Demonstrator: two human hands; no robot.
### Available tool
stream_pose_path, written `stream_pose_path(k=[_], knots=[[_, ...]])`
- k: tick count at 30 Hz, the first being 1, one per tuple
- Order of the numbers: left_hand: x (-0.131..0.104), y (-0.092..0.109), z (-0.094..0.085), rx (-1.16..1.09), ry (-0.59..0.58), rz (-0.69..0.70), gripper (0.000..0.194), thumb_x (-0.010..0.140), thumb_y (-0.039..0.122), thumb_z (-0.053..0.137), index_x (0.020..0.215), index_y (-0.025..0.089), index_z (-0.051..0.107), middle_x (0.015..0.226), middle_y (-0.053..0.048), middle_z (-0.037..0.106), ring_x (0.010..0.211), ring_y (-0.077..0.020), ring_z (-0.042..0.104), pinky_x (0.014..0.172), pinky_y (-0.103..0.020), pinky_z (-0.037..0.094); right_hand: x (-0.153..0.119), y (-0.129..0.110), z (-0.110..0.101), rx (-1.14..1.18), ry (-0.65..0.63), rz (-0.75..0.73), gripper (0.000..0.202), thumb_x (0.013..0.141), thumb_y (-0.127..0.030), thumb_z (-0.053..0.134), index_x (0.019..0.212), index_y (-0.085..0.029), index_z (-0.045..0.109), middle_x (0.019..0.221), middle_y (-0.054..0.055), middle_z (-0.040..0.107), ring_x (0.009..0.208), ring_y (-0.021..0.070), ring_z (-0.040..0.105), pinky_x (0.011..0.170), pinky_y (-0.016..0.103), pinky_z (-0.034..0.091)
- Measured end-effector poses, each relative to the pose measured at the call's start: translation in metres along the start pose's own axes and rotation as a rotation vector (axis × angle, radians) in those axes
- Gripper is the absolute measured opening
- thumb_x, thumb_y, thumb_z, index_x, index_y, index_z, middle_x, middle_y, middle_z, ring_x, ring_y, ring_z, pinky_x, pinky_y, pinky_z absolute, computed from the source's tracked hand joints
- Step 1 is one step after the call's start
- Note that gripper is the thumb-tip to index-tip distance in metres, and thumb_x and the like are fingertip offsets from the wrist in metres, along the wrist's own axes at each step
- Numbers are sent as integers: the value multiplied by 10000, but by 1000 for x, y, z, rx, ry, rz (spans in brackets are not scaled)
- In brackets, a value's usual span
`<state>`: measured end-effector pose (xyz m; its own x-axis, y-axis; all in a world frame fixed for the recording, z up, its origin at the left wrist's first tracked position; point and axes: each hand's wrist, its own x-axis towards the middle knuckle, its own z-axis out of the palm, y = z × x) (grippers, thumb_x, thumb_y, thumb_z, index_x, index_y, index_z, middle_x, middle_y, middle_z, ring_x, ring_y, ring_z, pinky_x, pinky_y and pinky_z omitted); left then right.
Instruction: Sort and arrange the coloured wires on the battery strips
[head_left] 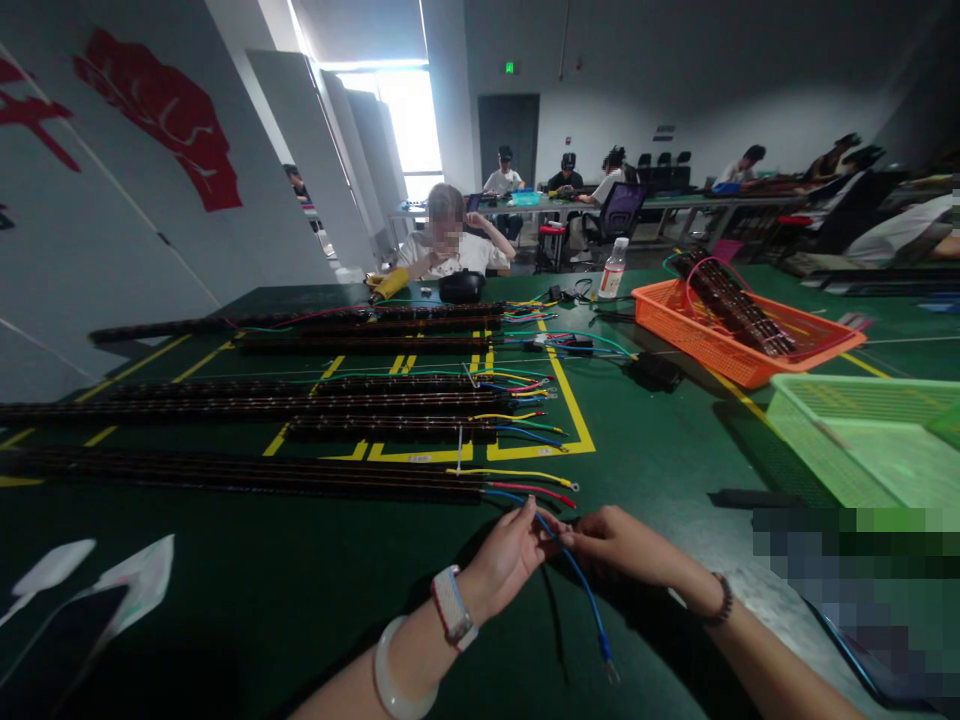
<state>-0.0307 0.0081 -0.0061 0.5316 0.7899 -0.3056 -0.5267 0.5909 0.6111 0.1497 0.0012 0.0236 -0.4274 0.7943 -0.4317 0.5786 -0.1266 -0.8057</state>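
Observation:
My left hand [514, 555] pinches a blue wire [583, 580] that comes from the end of the nearest long black bundle [300, 475]. The wire's free end hangs down to the right, with a metal terminal at its tip. My right hand [626, 545] meets the left one, its fingers closed at the same blue wire; the fingertips partly hide each other. Just above the hands, a yellow wire [525, 474] and a red wire [536, 490] stick out of the same bundle, each ending in a terminal.
More black bundles [390, 428] with coloured wire ends lie across the green table [360, 610]. To the right are an orange basket [705, 345] holding bundles, a green basket [847, 455] and a bottle [613, 268]. A person [457, 250] sits across the table; others work farther back.

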Motion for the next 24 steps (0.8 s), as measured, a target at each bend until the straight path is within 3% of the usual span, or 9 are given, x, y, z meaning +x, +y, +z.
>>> stream_pose_path(k=[6,11,14,16,20,24], knots=[[0,-1,0,23,21,-6,341,823,452,563,802,116,618,850,-100,648,821,-180,596,789,-317,431,-4,-3,2,95,-139,-35,602,849,-658,354,640,-137,573,514,5,539,387,55,430,370,167,306],[2,-2,-2,15,0,-15,343,832,451,550,822,114,614,885,-109,647,858,-188,597,792,-319,430,-4,1,3,104,-146,-37,510,836,-617,421,631,-159,518,504,-22,507,372,57,411,348,165,295],[2,-3,-1,16,-9,11,333,852,425,531,867,103,617,905,-119,648,881,-192,599,830,-340,431,-1,5,0,88,-61,6,457,840,-565,426,615,-172,488,466,-46,446,365,64,376,354,180,277],[1,-3,0,44,-8,14,338,854,426,527,895,101,607,896,-123,650,865,-196,611,821,-351,442,1,7,-3,0,62,4,428,837,-515,440,592,-169,491,461,-50,414,389,65,352,379,191,257],[-2,-3,1,204,-16,-59,375,842,485,508,857,114,563,743,-92,640,702,-194,640,615,-299,464,5,7,-5,-274,303,-42,415,841,-458,435,590,-148,549,503,-20,473,471,83,371,440,215,244],[-4,-3,-1,350,-67,-136,383,834,520,480,745,149,517,554,-16,565,500,-147,590,448,-226,384,4,3,-3,-417,344,-40,443,865,-452,404,606,-151,601,500,7,521,445,93,393,444,232,234]])
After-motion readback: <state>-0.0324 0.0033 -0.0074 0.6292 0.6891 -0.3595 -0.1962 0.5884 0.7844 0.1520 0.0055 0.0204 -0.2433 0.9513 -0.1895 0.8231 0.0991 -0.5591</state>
